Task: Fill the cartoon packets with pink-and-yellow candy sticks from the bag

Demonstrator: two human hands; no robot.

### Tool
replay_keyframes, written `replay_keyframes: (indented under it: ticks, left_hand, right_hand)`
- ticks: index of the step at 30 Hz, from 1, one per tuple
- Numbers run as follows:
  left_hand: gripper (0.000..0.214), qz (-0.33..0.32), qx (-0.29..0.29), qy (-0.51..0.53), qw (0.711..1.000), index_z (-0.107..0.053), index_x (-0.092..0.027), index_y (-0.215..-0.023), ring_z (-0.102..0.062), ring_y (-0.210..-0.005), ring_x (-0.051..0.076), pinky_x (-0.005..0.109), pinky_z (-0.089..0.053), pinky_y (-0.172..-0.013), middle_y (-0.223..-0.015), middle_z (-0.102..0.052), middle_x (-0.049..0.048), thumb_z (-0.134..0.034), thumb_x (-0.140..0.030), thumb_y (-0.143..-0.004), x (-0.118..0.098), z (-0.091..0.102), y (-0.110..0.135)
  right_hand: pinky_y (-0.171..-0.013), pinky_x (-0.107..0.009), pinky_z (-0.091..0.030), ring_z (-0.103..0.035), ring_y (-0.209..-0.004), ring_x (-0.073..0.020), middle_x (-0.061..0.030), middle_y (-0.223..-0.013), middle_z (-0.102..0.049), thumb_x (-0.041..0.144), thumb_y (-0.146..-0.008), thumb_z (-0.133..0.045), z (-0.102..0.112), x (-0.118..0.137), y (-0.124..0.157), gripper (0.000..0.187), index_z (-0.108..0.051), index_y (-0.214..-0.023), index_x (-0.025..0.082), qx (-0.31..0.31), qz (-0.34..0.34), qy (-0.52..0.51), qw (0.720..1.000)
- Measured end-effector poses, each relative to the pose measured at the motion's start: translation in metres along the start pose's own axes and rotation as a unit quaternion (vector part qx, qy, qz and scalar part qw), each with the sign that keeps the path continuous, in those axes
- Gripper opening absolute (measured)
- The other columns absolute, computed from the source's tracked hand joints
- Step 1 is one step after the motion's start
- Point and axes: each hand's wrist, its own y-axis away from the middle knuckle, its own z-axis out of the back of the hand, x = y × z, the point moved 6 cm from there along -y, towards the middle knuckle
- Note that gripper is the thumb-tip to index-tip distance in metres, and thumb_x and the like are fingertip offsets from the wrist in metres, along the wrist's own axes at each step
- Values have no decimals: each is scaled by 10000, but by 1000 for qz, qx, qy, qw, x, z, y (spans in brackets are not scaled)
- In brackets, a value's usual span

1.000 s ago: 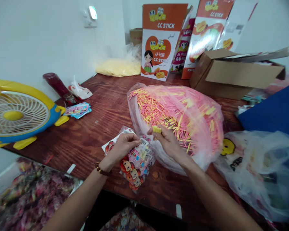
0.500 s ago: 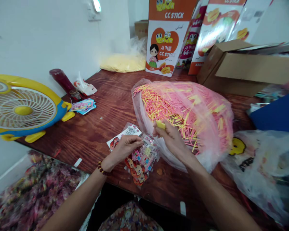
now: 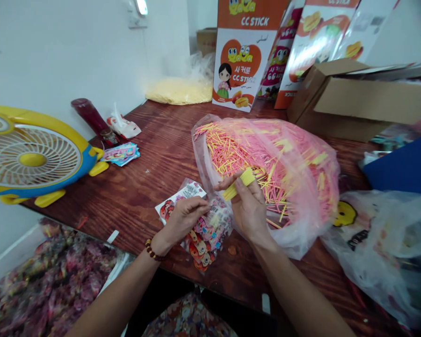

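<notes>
The right hand (image 3: 250, 211) is raised just above the near edge of the stick bag (image 3: 294, 154). Its fingers (image 3: 231, 180) are clenched around a bundle (image 3: 239, 183) of yellow sticks. The bundle is tilted, with its upper end pointing away from the person and to the right. It is clear of the surface (image 3: 154, 150) and lies in front of the bag's open mouth.

The left hand (image 3: 184, 216) is just left of the right hand and lower. Its fingers (image 3: 200, 206) are pinched on the top edge of the packets (image 3: 205, 234), a small stack of printed sachets lying on the surface. The packets touch the bag's near corner. A bead bracelet (image 3: 152, 250) sits on the left wrist.

The bag is clear plastic, filled with loose pink and yellow sticks, and lies in the middle of the surface.

- Left edge: a yellow and blue fan (image 3: 31, 159), facing the person.
- Behind the fan: a dark red bottle (image 3: 93, 118), with a few printed cards (image 3: 121, 153) just beside it.
- Back wall: an orange and white carton (image 3: 243, 56) marked "CC STICK", with a sack (image 3: 178, 91) of yellow material to its left.
- Right rear: an open cardboard box (image 3: 361, 100).
- Right front: a blue sheet (image 3: 403, 166) and a crumpled clear bag (image 3: 382, 243).
- Below the surface on the left: a bin (image 3: 49, 276) of wrapped items, too blurred to identify.
</notes>
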Motion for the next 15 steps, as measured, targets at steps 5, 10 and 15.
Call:
replay_keyframes:
  ticks: [5, 10, 15]
  left_hand:
    - [291, -10, -6, 26, 1000, -649, -185, -716, -515, -632, 125, 230, -413, -622, -661, -586, -5, -574, -392, -905, 6, -2, 2]
    - [285, -35, -21, 33, 999, -651, -168, -730, -481, -629, 115, 222, -393, -613, -650, -548, -15, -589, -380, -911, 6, -5, 2]
    - [254, -21, -28, 73, 997, -651, -159, -716, -474, -625, 100, 210, -382, -605, -643, -541, -29, -602, -323, -905, 8, -6, 1]
  right_hand:
    - [-826, -362, -559, -691, -868, -176, 16, -808, -676, 362, -939, -525, -2, 3, 1, 113, -533, -1004, 270, -16, 24, -31, 999]
    - [-859, -372, -554, -705, -880, -172, 28, -810, -690, 329, -932, -553, -9, 0, 2, 98, -549, -999, 258, -23, 28, -72, 997]
    - [-971, -409, -506, -700, -988, -189, 20, -841, -732, 321, -931, -564, -4, -15, 9, 101, -584, -999, 249, -8, -10, -42, 999]
